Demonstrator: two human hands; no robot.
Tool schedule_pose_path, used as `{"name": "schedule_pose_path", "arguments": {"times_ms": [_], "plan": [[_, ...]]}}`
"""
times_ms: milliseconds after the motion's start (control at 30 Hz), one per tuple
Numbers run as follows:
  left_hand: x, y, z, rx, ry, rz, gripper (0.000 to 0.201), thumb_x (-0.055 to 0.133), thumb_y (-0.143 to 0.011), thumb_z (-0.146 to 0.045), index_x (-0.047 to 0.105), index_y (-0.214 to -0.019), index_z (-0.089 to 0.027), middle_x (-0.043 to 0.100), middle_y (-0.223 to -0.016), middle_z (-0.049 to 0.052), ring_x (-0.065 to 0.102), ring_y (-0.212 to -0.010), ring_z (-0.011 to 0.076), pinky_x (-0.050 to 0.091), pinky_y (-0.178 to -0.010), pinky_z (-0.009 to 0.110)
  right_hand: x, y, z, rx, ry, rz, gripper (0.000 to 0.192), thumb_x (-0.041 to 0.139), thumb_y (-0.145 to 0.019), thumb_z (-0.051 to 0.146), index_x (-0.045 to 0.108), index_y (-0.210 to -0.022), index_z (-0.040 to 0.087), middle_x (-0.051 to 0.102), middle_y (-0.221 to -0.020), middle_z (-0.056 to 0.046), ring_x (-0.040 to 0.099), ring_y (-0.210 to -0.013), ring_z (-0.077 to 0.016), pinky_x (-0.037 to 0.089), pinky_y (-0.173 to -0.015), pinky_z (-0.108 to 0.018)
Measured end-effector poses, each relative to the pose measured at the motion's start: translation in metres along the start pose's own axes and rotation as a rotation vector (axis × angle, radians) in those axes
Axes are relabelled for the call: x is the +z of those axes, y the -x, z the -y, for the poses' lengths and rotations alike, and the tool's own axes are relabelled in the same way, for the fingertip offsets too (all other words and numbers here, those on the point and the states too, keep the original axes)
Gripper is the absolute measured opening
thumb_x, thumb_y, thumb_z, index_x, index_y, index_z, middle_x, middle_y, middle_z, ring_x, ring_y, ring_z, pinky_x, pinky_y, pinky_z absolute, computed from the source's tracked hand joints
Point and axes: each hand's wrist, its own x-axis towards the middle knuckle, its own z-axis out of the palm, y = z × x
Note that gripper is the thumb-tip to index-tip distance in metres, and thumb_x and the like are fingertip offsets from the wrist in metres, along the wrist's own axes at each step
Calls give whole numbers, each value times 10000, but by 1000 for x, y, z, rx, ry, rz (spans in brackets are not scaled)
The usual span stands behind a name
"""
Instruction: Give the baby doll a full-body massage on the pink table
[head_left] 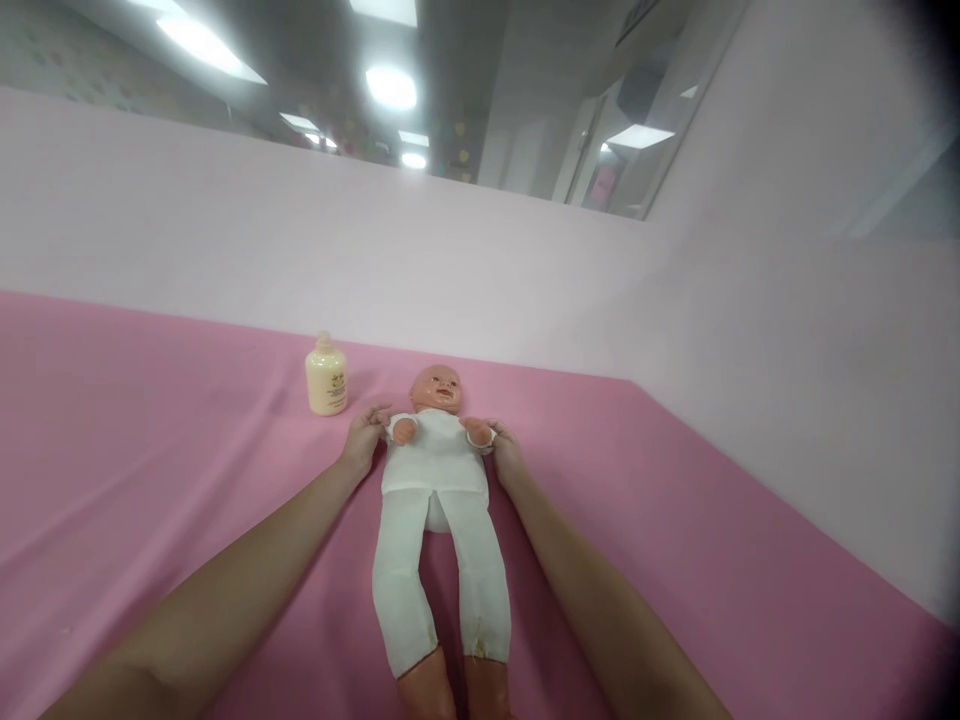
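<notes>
Starting at the far left, there's the pink cover (187,450), smooth and matte, with soft creases running diagonally across it, and behind it the plain, pale wall (187,220). Moving right, here's the bottle (327,382), squat and round-shouldered, glossy and creamy yellow, with small dark print on its front and a short, narrow top; it stands upright near the wall. Just beside it comes the left hand (365,437) at the end of a bare forearm, fingers bent and reaching to the sleeve edge; whether they're pinching the cloth, I can't tell. And in the middle, the baby doll (435,465), flat on its back on the pink cover, head toward the wall. Its head is hard, shiny and rounded, and its little moulded hands poke out of short sleeves. White cloth wraps the torso and legs, a little wrinkled, ending in rough hems with yellowish-brown marks above smooth tan shins. On the doll's other side, the right hand (507,455) has its curled fingertips up against the other cuff, grip unclear from here. Higher up, a dark, glossy glass panel (450,60) carries bright, blurry ceiling lights.
</notes>
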Motion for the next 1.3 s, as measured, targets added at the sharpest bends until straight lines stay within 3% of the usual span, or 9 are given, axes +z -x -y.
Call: {"name": "schedule_pose_path", "arguments": {"times_ms": [133,333,467,567,633,833,967,1133,1300], "plan": [[-1,-1,2,39,-99,-15,503,607,-579,-145,615,-1080,-188,617,-857,9,586,-736,145,462,-664,272,2,4,4,-102,118,-52,335,568,-601,245,657,-924,228,698,-892,-1,596,-836,-177,462,-729,-276],[-1,1,0,69,-264,-1,598,728,-700,-316,514,-1251,-233,624,-1154,87,627,-1041,239,513,-820,347,5,10,11,-143,305,-83,347,544,-703,299,650,-1022,214,690,-954,-19,590,-881,-188,469,-762,-295],[-2,2,-3,131,-368,-25,591,747,-723,-376,511,-1246,-235,621,-1236,111,600,-1152,275,494,-925,406,6,11,11,-195,420,-49,443,517,-767,317,618,-1188,224,673,-1178,-47,591,-1077,-233,468,-932,-361],[-1,4,-5,179,-431,-4,484,707,-755,-384,568,-1191,-227,636,-1238,100,590,-1175,279,470,-965,417,4,9,7,-254,460,-88,579,535,-800,328,482,-1373,262,537,-1416,-53,502,-1274,-241,391,-1078,-405],[0,6,-6,181,-465,32,437,683,-771,-392,611,-1168,-225,655,-1211,89,600,-1151,278,464,-967,414,3,7,3,-271,462,-116,616,551,-807,332,435,-1408,261,507,-1441,-70,482,-1303,-240,368,-1105,-418],[4,12,-9,126,-513,-3,434,706,-754,-388,678,-1154,-223,700,-1138,86,625,-1071,280,446,-970,405,-2,3,-1,-238,476,-138,473,605,-783,360,610,-1243,246,607,-1308,-72,510,-1248,-268,364,-1085,-407],[4,11,-10,108,-526,7,424,717,-750,-416,700,-1127,-221,706,-1171,90,630,-1084,290,441,-975,399,-5,0,-3,-190,522,-152,330,585,-783,392,684,-1063,247,691,-1073,-53,577,-1064,-262,411,-980,-393],[0,9,-8,122,-623,9,417,708,-759,-442,713,-1114,-223,730,-1104,82,638,-1062,298,437,-972,405,-8,-2,-6,-139,538,-199,197,589,-754,420,657,-752,235,646,-761,-30,571,-863,-239,420,-796,-331],[-3,6,-5,112,-625,14,416,725,-742,-449,710,-1101,-239,732,-1085,75,647,-1033,295,456,-926,392,-7,0,-3,-104,597,-206,228,574,-765,436,658,-774,224,665,-779,-33,576,-826,-232,429,-779,-334]]}}
